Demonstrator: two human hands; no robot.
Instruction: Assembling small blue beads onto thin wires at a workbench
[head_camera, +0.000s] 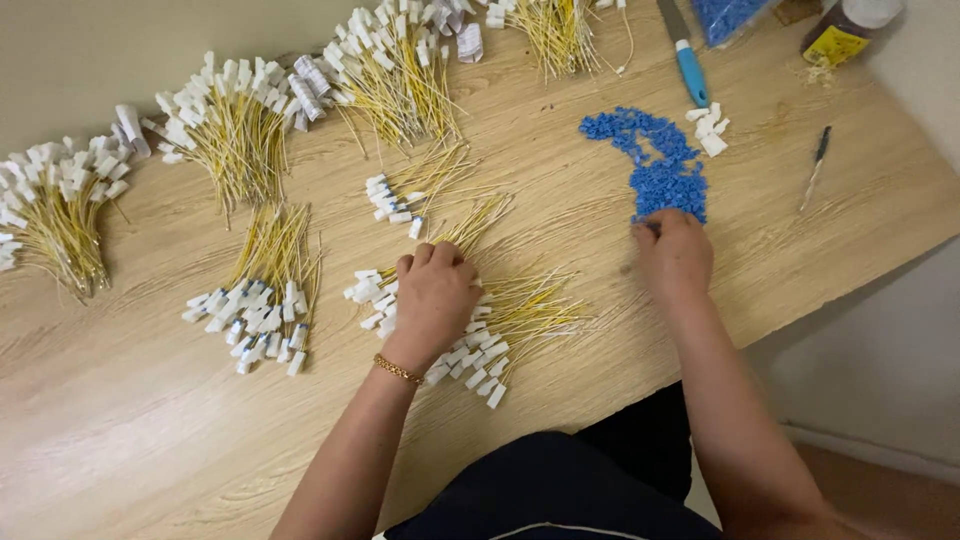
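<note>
- Nearest, the left hand (432, 295) lies knuckles-up on a loose bunch (470, 325) of yellow wires with white end tags, fingers curled down into it; whether they pinch a single wire cannot be told.
- Beside it, the right hand (672, 255) reaches to the near edge of the blue bits (655, 165), fingertips bunched there, seemingly on one bit; the grip itself is hidden.
- Left of the hands, a second bunch (262, 305) lies fanned on the wooden surface (120, 420); a small one (415, 195) sits just beyond.
- Farther back, four fuller heaps (235, 125) curve along the far edge; judged from this, much is sorted, the near bunch remains.
- Far right: a blue-handled knife (688, 62), loose white tags (708, 125), a jar (850, 25).
</note>
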